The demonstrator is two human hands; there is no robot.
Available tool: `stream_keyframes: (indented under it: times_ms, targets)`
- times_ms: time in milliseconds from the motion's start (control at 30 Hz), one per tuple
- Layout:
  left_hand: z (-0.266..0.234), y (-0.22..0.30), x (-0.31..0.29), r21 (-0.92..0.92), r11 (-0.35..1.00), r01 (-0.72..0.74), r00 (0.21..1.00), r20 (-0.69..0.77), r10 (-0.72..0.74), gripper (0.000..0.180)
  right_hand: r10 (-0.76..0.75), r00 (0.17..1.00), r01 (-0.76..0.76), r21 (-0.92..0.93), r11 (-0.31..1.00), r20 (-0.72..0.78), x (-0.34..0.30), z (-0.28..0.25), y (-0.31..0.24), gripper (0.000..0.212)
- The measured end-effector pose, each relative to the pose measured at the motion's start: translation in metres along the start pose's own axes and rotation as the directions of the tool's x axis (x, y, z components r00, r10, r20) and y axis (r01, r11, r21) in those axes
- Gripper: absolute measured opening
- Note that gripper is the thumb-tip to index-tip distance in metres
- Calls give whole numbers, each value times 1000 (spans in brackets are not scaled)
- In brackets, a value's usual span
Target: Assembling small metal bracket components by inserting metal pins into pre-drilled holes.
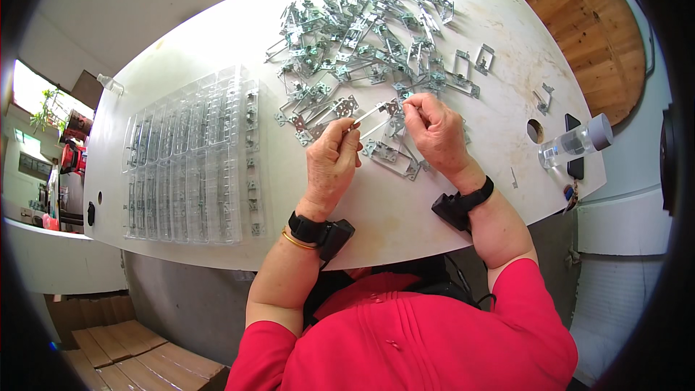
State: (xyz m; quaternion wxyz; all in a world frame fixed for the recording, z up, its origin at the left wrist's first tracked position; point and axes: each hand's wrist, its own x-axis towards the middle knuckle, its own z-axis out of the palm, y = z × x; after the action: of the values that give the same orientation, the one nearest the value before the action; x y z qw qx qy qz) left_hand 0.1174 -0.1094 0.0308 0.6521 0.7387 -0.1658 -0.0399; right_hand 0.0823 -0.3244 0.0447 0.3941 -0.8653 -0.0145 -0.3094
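Note:
A silvery metal bracket with a long thin bar and a perforated end plate spans the gap between my hands. My left hand is closed, thumb and fingertips pinched on the bar's near end. At the other end, by the plate, my right hand is closed on the same bracket, its fingers curled so that their exact grip is partly hidden. Just below the hands a loose frame-shaped bracket lies on the white table. Beyond them spreads a large heap of similar metal brackets.
Clear plastic trays with rows of metal parts lie on the left of the table. At the right are a clear bottle, a dark phone and a cable hole. Cardboard boxes sit on the floor at lower left.

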Motion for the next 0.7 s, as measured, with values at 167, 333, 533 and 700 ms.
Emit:
stream_keyframes:
  times_ms: [167,333,533,700]
  targets:
    - [0,-1,0,6,1000,-6,1000,-8,6,14,-13,1000,13,-4,1000,-16,-1,3,0,5]
    - [0,-1,0,-16,1000,11,1000,9,-11,15,60,998,-60,48,997,-12,-1,1,0,5]
    - [0,-1,-1,11,1000,-13,1000,-7,13,16,42,999,-43,21,999,12,-2,0,-3,5]
    - [1,1,-1,-2,1000,-17,1000,11,17,15,37,999,-36,13,999,-13,-1,1,-1,5]
